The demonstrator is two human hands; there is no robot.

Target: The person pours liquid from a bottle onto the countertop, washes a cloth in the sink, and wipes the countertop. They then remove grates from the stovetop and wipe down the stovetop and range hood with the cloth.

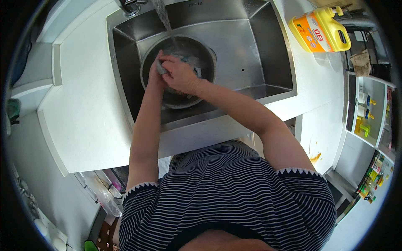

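Both hands are together over a round metal pot (209,86) in a stainless steel sink (226,40). My left hand (156,73) is upright at the pot's left side, its palm turned towards the other hand. My right hand (180,73) presses a small grey item (161,67) against it; the item looks like a wet cloth or scrubber, partly hidden by the fingers. Below them, in the pot, lie greyish-white pieces (197,72) too blurred to name. Running water (163,15) falls from the faucet (130,8) into the pot just behind the hands.
A yellow jug of detergent with a pump (320,29) lies in view on the white counter (320,81) right of the sink. Further right is a shelf (366,108) with baby bottles. The sink's front rim (194,119) runs under both forearms.
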